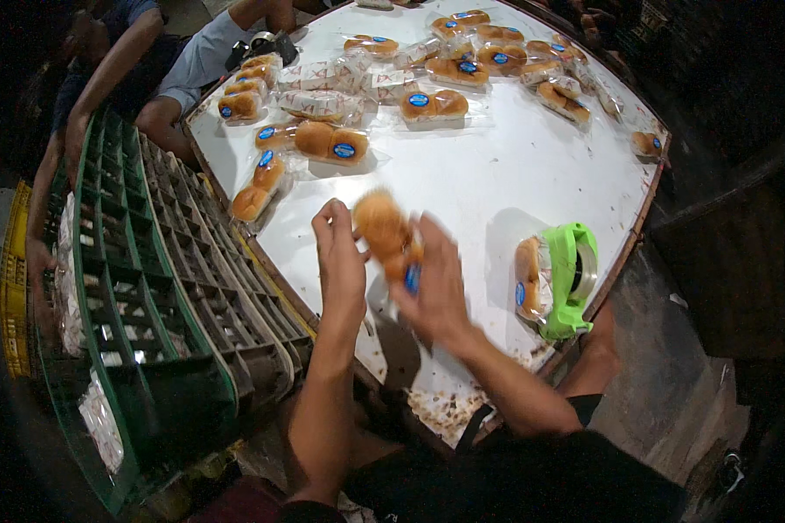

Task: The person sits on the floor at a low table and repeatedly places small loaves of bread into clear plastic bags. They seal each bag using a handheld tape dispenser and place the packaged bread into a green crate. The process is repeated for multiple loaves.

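Above the white table, a clear-wrapped pack of brown buns point(380, 224) with a blue label hangs between my hands, smeared by motion. My right hand point(438, 292) grips its right side and lower end, close to the label. To the left, my left hand point(337, 266) has its fingers raised and apart, with the thumb beside the pack; whether it touches the wrap is hard to tell. A bright green tape dispenser point(569, 283) stands near the right table edge. Against it leans another bun pack point(527, 277) with a blue label.
Several wrapped buns point(331, 142) lie across the far half of the white table point(462, 187). Stacked green and brown crates point(161, 305) stand at the left table edge. Crumbs point(449, 411) cover the near corner. Other people point(105, 78) sit around the table.
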`<state>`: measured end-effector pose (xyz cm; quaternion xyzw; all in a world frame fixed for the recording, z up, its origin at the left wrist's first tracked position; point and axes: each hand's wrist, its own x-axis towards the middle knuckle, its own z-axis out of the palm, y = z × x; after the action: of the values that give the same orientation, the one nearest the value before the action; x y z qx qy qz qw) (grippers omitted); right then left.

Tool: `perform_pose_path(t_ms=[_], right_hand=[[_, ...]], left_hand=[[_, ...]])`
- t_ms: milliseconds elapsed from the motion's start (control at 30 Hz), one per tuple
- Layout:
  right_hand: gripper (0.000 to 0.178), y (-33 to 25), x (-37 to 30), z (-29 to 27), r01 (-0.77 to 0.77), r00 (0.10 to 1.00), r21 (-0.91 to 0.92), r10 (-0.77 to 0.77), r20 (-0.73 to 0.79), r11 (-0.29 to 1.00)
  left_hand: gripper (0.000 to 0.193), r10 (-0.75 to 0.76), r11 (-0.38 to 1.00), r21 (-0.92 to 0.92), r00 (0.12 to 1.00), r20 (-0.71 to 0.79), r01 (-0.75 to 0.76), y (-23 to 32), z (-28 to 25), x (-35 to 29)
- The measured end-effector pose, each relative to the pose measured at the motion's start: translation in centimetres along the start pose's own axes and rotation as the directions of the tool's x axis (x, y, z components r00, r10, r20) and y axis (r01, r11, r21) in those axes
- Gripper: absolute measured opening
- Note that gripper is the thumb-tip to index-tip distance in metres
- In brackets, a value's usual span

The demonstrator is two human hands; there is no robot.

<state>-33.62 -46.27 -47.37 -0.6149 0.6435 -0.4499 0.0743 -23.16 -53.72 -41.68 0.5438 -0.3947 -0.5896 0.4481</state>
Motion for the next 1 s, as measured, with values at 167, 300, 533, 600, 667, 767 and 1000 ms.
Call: perform_pose_path(t_ms=[167,300,533,600,667,767,1000], right_hand=[[0.069,-1.6,-5.1,-7.7,-0.234,0.966,0.512,0.258,0.025,0.826],[0.01,-3.4,-5.9,-13.2,0.069,0.99,0.218,-0.04,-0.138,0.974],[0.007,-7.0,-9.3,-16.3,0.111,0.898,0.032,-0.087,-0.43,0.993],[0.007,-5.8,-9.2,-15.0,0.024,0.924,0.215,0.06,-0.378,0.976],[0.009,-5.4,-9.0,-14.4,-0.009,0.919,0.265,0.112,-0.378,0.964],[0.009,-4.4,-9.0,-13.6,-0.051,0.913,0.452,0.225,-0.341,0.891],[0.008,-7.8,-8.5,-13.7,0.006,0.946,0.761,0.243,-0.215,0.649]], left_hand=[[0.037,0.422,0.895,0.113,0.901,0.097,-0.431,-3.0,2.2,-5.2],[0.026,0.553,0.822,-0.119,0.73,0.401,-0.557,-3.5,3.8,-11.7],[0.018,0.87,0.476,0.025,0.474,0.135,-0.879,-3.0,2.6,-15.4],[0.017,0.813,0.556,0.109,0.566,0.138,-0.824,-2.1,1.5,-15.6],[0.017,0.811,0.531,0.233,0.568,0.14,-0.815,-2.2,1.4,-14.4],[0.018,0.658,0.751,-0.097,0.732,0.175,-0.653,-2.0,2.7,-15.1],[0.018,0.602,0.795,-0.103,0.76,0.243,-0.597,-1.7,2.3,-15.9]])
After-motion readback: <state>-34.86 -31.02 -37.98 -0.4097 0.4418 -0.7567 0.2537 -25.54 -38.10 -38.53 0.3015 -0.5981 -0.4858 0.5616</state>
